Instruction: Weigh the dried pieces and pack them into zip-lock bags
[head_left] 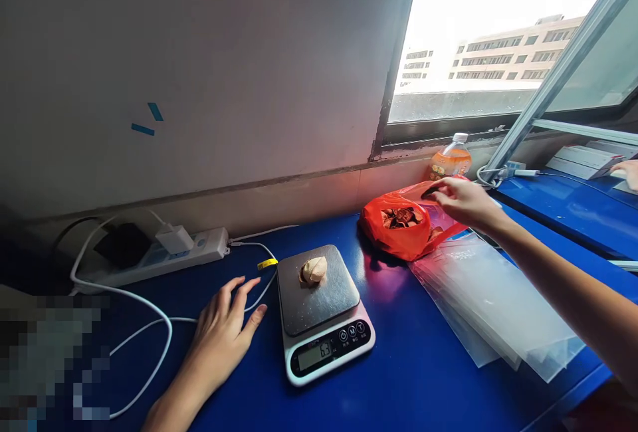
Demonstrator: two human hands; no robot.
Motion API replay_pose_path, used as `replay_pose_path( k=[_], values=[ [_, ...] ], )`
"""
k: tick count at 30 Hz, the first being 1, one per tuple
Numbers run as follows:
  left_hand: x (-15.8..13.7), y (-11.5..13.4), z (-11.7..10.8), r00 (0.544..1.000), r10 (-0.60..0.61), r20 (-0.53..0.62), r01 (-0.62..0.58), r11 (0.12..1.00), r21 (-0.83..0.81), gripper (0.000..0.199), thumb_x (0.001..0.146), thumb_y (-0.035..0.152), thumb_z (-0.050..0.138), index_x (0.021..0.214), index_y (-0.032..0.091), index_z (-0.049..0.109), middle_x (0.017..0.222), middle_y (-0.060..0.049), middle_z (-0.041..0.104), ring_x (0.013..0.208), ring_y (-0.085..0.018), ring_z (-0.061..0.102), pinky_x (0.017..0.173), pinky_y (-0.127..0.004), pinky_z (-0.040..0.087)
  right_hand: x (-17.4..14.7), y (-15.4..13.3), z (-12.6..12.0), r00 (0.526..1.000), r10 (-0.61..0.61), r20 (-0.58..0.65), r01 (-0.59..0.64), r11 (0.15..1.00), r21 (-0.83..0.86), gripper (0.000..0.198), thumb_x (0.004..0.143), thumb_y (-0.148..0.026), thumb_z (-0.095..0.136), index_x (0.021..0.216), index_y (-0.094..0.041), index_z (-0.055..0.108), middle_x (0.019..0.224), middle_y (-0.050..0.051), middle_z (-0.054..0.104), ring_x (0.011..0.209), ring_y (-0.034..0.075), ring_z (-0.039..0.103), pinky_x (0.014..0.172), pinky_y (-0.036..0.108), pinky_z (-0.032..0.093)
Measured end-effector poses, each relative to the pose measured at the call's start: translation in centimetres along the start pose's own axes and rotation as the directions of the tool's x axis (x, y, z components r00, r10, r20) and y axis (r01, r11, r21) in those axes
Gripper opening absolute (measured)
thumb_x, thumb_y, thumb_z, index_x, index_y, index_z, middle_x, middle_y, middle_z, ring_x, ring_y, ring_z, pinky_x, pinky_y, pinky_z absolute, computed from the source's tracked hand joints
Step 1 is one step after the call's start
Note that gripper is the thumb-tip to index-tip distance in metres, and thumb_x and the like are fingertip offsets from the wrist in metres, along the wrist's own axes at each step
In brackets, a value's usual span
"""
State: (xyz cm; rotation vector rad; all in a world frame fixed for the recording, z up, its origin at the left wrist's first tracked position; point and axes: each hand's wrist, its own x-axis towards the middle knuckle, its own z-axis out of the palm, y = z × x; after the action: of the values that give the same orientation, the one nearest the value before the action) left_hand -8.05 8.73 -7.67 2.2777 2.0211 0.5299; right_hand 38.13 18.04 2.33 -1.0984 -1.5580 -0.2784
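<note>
My left hand (224, 325) rests on the blue table to the left of a kitchen scale (323, 312), fingers spread, holding nothing. On the scale's metal plate lies a pale, rounded, dried-looking lump (315, 270), with a darker bit at its left side. The display (315, 355) seems to read 6.3. Over the right side of an open red plastic bag (393, 239), my right hand (456, 198) pinches a dark thin piece (429, 191). Inside the bag are several brown, curled dried slices (403, 217).
Clear plastic bags (498, 299) lie under my right forearm. A bottle of orange drink (451, 156) stands behind the red bag. At left is a power strip (179, 256) with a white cable (167, 345). Another person's hand (631, 173) shows at far right, near boxes.
</note>
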Motion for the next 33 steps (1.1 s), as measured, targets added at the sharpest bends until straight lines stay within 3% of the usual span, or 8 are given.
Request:
replay_pose_path(
  k=[3,5,7,11,15,21,25,33],
  values=[
    [0.0,0.3,-0.2,1.0,0.008,0.026,-0.009,1.0,0.011,0.05,0.09,0.052,0.033,0.128,0.026,0.052,0.132,-0.012,0.046,0.125,-0.032,0.046,0.101,-0.053,0.039,-0.8,-4.2,-2.5,0.976,0.205,0.074,-0.21,0.974,0.078,0.017,0.077,-0.019,0.067,0.093,-0.015,0.072,0.072,0.007,0.071,0.059,0.013,0.067,0.049,0.021,0.049],
    [0.0,0.6,-0.2,0.999,0.01,0.04,-0.011,1.0,0.022,0.049,0.091,0.051,0.033,0.129,0.026,0.052,0.133,-0.012,0.045,0.126,-0.033,0.045,0.103,-0.054,0.037,-1.7,-8.1,-3.1,0.95,0.308,-0.056,-0.283,0.922,0.265,0.02,0.078,-0.018,0.068,0.098,-0.016,0.069,0.086,0.011,0.072,0.072,0.018,0.07,0.063,0.029,0.057],
    [0.0,0.9,-0.3,0.999,0.007,0.05,-0.008,1.0,0.029,0.049,0.092,0.051,0.033,0.13,0.025,0.051,0.134,-0.013,0.043,0.127,-0.033,0.043,0.105,-0.054,0.035,-3.4,-11.6,-2.2,0.974,0.205,-0.092,-0.161,0.922,0.351,0.02,0.079,-0.015,0.067,0.097,-0.021,0.066,0.091,0.009,0.07,0.08,0.019,0.07,0.07,0.032,0.058],
    [0.0,1.3,-0.3,0.997,-0.008,0.075,0.005,0.999,0.04,0.049,0.092,0.049,0.035,0.132,0.025,0.048,0.137,-0.013,0.038,0.13,-0.033,0.04,0.107,-0.054,0.034,-8.0,-15.3,2.1,0.955,-0.159,0.252,0.109,0.973,0.205,0.019,0.077,-0.008,0.063,0.09,-0.021,0.063,0.086,0.005,0.068,0.099,0.023,0.063,0.085,0.041,0.054],
    [-0.1,1.6,-0.5,0.993,-0.034,0.109,0.03,0.999,0.038,0.048,0.092,0.046,0.037,0.135,0.025,0.045,0.138,-0.012,0.035,0.133,-0.032,0.037,0.109,-0.051,0.032,-11.3,-15.0,5.3,0.875,-0.239,0.421,0.181,0.968,0.174,0.011,0.083,-0.012,0.058,0.089,-0.019,0.063,0.087,0.007,0.067,0.096,0.023,0.061,0.082,0.04,0.052],
    [-0.3,1.7,-0.6,0.994,-0.027,0.109,0.023,0.999,0.032,0.044,0.093,0.043,0.038,0.132,0.025,0.047,0.138,-0.011,0.037,0.133,-0.031,0.037,0.109,-0.051,0.032,-12.2,-14.3,5.4,0.807,-0.28,0.52,0.17,0.953,0.25,0.014,0.087,-0.018,0.056,0.1,-0.021,0.063,0.095,0.006,0.068,0.108,0.025,0.056,0.091,0.044,0.049],
    [-0.4,1.7,-0.7,0.994,-0.023,0.11,0.02,0.999,0.025,0.043,0.094,0.043,0.038,0.132,0.025,0.047,0.138,-0.011,0.039,0.131,-0.031,0.038,0.108,-0.052,0.033,-11.7,-14.5,4.4,0.854,-0.242,0.461,0.114,0.95,0.289,0.029,0.087,-0.022,0.058,0.116,-0.02,0.056,0.11,0.011,0.062,0.109,0.024,0.055,0.091,0.042,0.049],
    [-0.3,2.1,-0.7,0.994,0.004,0.113,-0.011,0.998,0.061,0.045,0.093,0.044,0.038,0.132,0.025,0.047,0.135,-0.011,0.041,0.129,-0.03,0.04,0.107,-0.051,0.034,-11.5,-11.8,3.0,0.925,0.062,0.374,-0.143,0.971,0.192,0.027,0.086,-0.015,0.054,0.112,-0.021,0.055,0.091,0.005,0.056,0.082,0.016,0.059,0.074,0.033,0.051]
  ],
)
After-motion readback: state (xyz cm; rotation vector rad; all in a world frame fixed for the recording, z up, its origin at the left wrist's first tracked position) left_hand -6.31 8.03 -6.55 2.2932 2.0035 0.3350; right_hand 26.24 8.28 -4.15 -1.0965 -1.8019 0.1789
